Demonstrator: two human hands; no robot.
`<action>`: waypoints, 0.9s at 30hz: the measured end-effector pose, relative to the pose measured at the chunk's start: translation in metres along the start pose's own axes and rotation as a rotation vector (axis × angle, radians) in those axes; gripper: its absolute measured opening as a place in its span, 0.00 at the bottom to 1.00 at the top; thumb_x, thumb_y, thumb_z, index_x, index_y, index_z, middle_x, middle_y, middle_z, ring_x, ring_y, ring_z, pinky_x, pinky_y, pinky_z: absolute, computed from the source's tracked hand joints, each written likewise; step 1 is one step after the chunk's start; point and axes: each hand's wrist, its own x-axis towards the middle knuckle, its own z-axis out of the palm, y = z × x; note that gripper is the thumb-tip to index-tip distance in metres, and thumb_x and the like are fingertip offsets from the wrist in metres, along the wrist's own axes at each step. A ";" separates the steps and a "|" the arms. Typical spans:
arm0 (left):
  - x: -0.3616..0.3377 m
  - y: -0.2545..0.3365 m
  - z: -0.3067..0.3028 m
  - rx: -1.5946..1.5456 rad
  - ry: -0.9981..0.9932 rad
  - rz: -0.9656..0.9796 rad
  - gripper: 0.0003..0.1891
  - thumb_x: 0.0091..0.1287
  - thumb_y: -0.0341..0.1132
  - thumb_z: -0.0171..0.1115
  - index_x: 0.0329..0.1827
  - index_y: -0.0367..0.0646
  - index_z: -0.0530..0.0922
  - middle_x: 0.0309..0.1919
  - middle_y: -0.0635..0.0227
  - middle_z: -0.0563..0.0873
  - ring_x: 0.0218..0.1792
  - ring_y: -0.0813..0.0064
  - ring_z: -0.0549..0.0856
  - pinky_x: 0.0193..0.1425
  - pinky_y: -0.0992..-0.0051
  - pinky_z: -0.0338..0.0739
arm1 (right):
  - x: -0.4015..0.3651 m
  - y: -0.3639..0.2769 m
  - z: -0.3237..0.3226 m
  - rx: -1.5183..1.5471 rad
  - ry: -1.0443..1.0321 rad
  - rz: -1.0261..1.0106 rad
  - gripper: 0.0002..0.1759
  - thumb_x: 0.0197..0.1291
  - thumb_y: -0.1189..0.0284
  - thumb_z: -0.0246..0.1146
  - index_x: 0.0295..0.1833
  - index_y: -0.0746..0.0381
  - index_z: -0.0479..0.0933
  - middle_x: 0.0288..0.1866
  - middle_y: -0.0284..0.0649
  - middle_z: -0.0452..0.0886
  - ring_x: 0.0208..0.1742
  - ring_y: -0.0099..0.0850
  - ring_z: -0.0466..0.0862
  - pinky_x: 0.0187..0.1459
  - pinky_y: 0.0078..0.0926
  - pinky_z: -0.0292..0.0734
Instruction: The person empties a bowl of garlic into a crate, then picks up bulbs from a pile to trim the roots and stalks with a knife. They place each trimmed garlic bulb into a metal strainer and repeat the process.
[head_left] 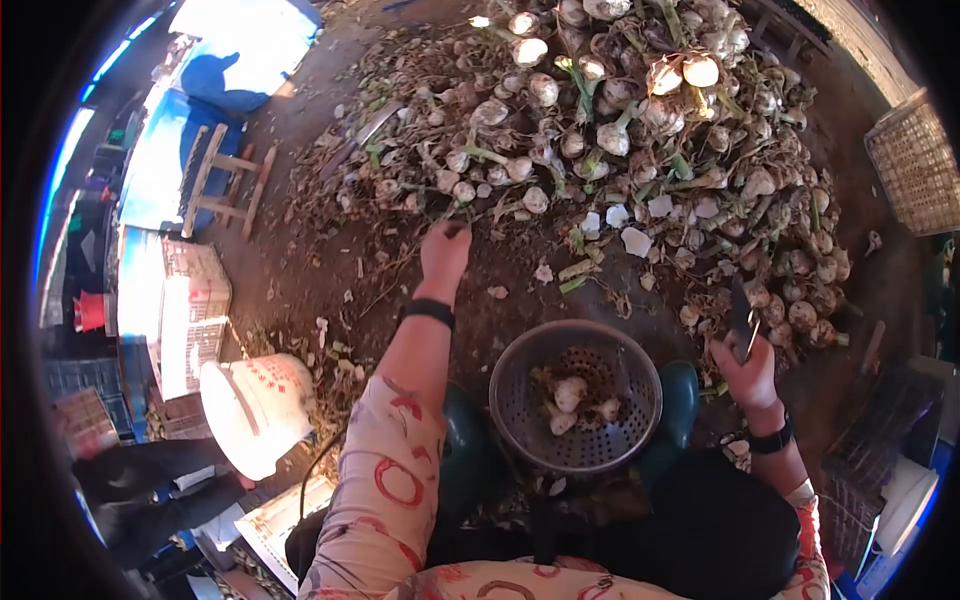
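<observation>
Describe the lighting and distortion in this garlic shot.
Head view: strong fisheye, black corners, bent edges; sun blows out some garlic bulbs up top and the blue sheet at upper left; the colander, the left hand and the right hand gripping a dark tool sit in even shade, fairly sharp.

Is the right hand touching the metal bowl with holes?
Apart. The head view shows a clear gap between the right hand, gripping a dark tool, and the bowl.
</observation>
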 end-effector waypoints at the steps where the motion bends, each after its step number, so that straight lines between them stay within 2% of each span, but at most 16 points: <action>1: 0.018 0.013 0.003 0.006 -0.012 -0.005 0.17 0.52 0.40 0.58 0.38 0.35 0.77 0.32 0.55 0.82 0.35 0.61 0.81 0.38 0.69 0.74 | 0.002 0.011 0.002 -0.035 -0.001 -0.045 0.11 0.47 0.73 0.63 0.21 0.63 0.69 0.13 0.27 0.65 0.17 0.16 0.63 0.19 0.17 0.58; 2: 0.034 0.026 0.006 0.148 0.030 -0.076 0.18 0.52 0.41 0.59 0.39 0.34 0.77 0.35 0.54 0.81 0.38 0.60 0.81 0.40 0.67 0.74 | 0.002 0.024 0.003 -0.036 -0.004 -0.032 0.11 0.47 0.73 0.63 0.21 0.63 0.69 0.13 0.27 0.65 0.17 0.16 0.63 0.19 0.17 0.58; 3: 0.048 0.034 0.011 0.292 0.075 -0.146 0.20 0.52 0.43 0.59 0.41 0.34 0.76 0.38 0.53 0.81 0.40 0.58 0.80 0.41 0.66 0.74 | 0.001 0.037 0.004 0.059 -0.001 0.102 0.10 0.48 0.73 0.63 0.22 0.62 0.69 0.14 0.27 0.66 0.16 0.16 0.64 0.19 0.17 0.59; 5: 0.075 0.027 0.028 0.374 0.042 -0.174 0.22 0.52 0.44 0.60 0.42 0.34 0.75 0.39 0.53 0.80 0.41 0.58 0.80 0.42 0.64 0.75 | 0.008 0.042 0.007 0.153 -0.004 0.253 0.10 0.48 0.73 0.63 0.23 0.62 0.69 0.15 0.27 0.67 0.16 0.16 0.64 0.19 0.17 0.60; 7: 0.081 0.029 0.035 0.468 0.000 -0.200 0.23 0.52 0.45 0.61 0.44 0.34 0.74 0.41 0.53 0.80 0.42 0.58 0.79 0.43 0.63 0.75 | 0.009 0.037 0.005 0.326 0.046 0.527 0.09 0.49 0.73 0.62 0.25 0.62 0.69 0.15 0.28 0.68 0.16 0.16 0.66 0.18 0.16 0.60; 9: 0.079 0.048 0.033 0.627 -0.030 -0.284 0.22 0.52 0.44 0.61 0.44 0.36 0.75 0.41 0.55 0.79 0.44 0.58 0.78 0.47 0.63 0.73 | 0.010 0.043 0.001 0.318 0.049 0.550 0.08 0.50 0.73 0.62 0.26 0.62 0.69 0.15 0.28 0.68 0.16 0.15 0.66 0.18 0.16 0.60; 13: 0.075 0.039 0.038 0.758 0.164 -0.133 0.24 0.47 0.47 0.62 0.41 0.37 0.76 0.41 0.58 0.78 0.49 0.60 0.73 0.53 0.68 0.68 | 0.019 0.039 0.002 0.375 0.087 0.607 0.08 0.51 0.73 0.61 0.27 0.61 0.69 0.15 0.28 0.68 0.16 0.14 0.66 0.17 0.15 0.60; 15: 0.071 0.037 0.033 0.773 0.185 -0.033 0.26 0.46 0.47 0.61 0.41 0.35 0.75 0.42 0.55 0.77 0.47 0.56 0.75 0.52 0.67 0.69 | 0.020 0.040 0.003 0.361 0.072 0.591 0.08 0.50 0.71 0.62 0.27 0.62 0.70 0.16 0.29 0.69 0.18 0.16 0.68 0.19 0.17 0.62; 17: 0.065 0.039 0.031 0.195 0.069 -0.149 0.27 0.46 0.47 0.60 0.42 0.31 0.73 0.41 0.52 0.76 0.44 0.56 0.76 0.51 0.64 0.70 | 0.022 0.047 0.000 0.341 0.065 0.575 0.09 0.50 0.70 0.62 0.28 0.64 0.71 0.17 0.31 0.70 0.19 0.18 0.70 0.21 0.19 0.65; 18: 0.053 0.037 0.032 -0.027 0.082 -0.041 0.25 0.52 0.45 0.57 0.44 0.30 0.71 0.39 0.53 0.77 0.42 0.60 0.78 0.48 0.62 0.71 | 0.022 0.052 -0.002 0.167 0.086 0.493 0.09 0.50 0.70 0.62 0.29 0.64 0.71 0.18 0.31 0.71 0.20 0.19 0.70 0.23 0.19 0.65; 19: 0.034 0.044 0.028 -0.445 -0.119 -0.015 0.24 0.56 0.45 0.52 0.46 0.32 0.70 0.39 0.56 0.77 0.41 0.64 0.78 0.46 0.65 0.72 | 0.018 0.057 -0.002 -0.004 0.101 0.419 0.09 0.50 0.69 0.61 0.30 0.64 0.71 0.19 0.32 0.72 0.21 0.19 0.70 0.24 0.19 0.65; 20: 0.011 0.061 0.018 -0.860 -0.321 0.001 0.23 0.61 0.46 0.47 0.48 0.34 0.69 0.38 0.59 0.78 0.39 0.67 0.77 0.43 0.68 0.74 | 0.017 0.062 -0.004 0.011 0.107 0.434 0.09 0.50 0.69 0.61 0.30 0.64 0.71 0.19 0.32 0.72 0.21 0.19 0.70 0.24 0.19 0.65; 21: -0.014 0.084 0.002 -1.169 -0.585 -0.116 0.19 0.65 0.45 0.40 0.45 0.39 0.71 0.37 0.61 0.78 0.37 0.69 0.77 0.42 0.69 0.74 | 0.017 0.067 -0.008 -0.072 0.082 0.435 0.11 0.50 0.68 0.62 0.31 0.65 0.72 0.20 0.32 0.72 0.22 0.20 0.70 0.26 0.20 0.66; 24: -0.070 0.112 0.001 -1.304 -0.568 -0.108 0.16 0.63 0.43 0.45 0.45 0.41 0.71 0.35 0.63 0.77 0.36 0.71 0.77 0.40 0.72 0.73 | 0.010 0.071 -0.010 -0.123 0.114 0.380 0.14 0.50 0.66 0.62 0.32 0.67 0.72 0.20 0.33 0.72 0.24 0.21 0.69 0.28 0.23 0.67; 26: -0.088 0.111 0.005 -1.086 -0.585 0.145 0.14 0.61 0.37 0.48 0.46 0.40 0.70 0.35 0.66 0.76 0.36 0.71 0.77 0.39 0.73 0.73 | 0.010 0.048 -0.013 -0.053 0.139 0.313 0.14 0.50 0.65 0.61 0.32 0.67 0.72 0.20 0.33 0.73 0.23 0.21 0.69 0.28 0.24 0.67; 27: -0.095 0.113 0.006 -1.083 -0.586 0.149 0.14 0.61 0.37 0.48 0.46 0.40 0.70 0.35 0.66 0.76 0.36 0.71 0.77 0.39 0.73 0.73 | 0.009 0.043 -0.014 -0.049 0.141 0.311 0.14 0.50 0.65 0.61 0.32 0.67 0.72 0.20 0.33 0.73 0.23 0.21 0.69 0.28 0.24 0.67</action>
